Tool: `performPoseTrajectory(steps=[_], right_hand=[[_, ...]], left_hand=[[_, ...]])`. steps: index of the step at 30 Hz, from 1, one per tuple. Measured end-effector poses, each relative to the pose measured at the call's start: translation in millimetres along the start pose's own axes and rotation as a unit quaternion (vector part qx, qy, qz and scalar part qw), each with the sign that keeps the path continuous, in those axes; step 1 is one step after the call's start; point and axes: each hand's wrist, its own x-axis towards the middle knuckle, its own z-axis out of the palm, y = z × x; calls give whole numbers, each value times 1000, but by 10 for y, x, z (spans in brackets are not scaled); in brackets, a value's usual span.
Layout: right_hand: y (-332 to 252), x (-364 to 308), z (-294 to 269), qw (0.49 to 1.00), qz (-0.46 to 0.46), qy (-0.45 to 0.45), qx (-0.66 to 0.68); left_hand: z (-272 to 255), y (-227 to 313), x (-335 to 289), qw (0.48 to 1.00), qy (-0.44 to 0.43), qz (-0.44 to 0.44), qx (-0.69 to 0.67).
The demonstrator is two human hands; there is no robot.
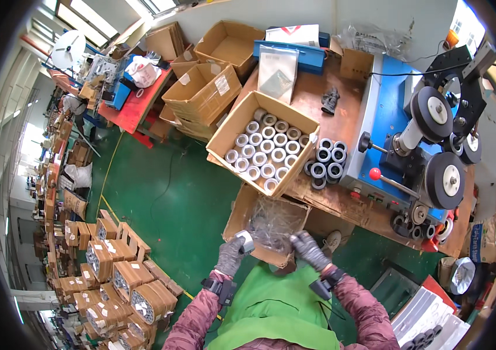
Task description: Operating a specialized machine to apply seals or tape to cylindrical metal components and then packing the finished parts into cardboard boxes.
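Note:
My left hand (231, 256), in a grey glove, is closed around a silver ring (246, 240) at the left edge of a low carton (240, 211). Crumpled clear plastic wrap (270, 224) lies in that carton. Over its right edge is my right hand (310, 250), also gloved, with fingers curled together; whether something thin is between them is hidden. Beyond, an open cardboard box (296, 115) on the bench holds several silver rings (268, 170) standing in rows. Darker rings (319, 170) are stacked just right of that box.
A blue machine (357, 163) with black rollers (445, 181) and a red-knobbed lever (375, 174) occupies the bench's right side. Empty cartons (202, 92) are stacked at the back left. Packed boxes (127, 279) stand on the green floor at left. A dark glove (330, 101) lies on the bench.

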Motion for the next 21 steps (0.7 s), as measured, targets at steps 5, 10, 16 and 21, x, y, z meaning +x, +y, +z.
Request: performPoseTrajectory(steps=[5,10,16,21], right_hand=[[-557,-21,610,954,141,-175,198],[-807,-33,844,927,201,-170,268],[-598,-116,903,916,231,-165,283],[-724,-103,835,930,179,-126,296]], left_hand=[[-191,73,-146,997,-40,40,45],[-333,80,-309,996,-41,42,65],[-345,39,-320,997,6,67,-25],[-187,71,-467,996,-24,67,55]])
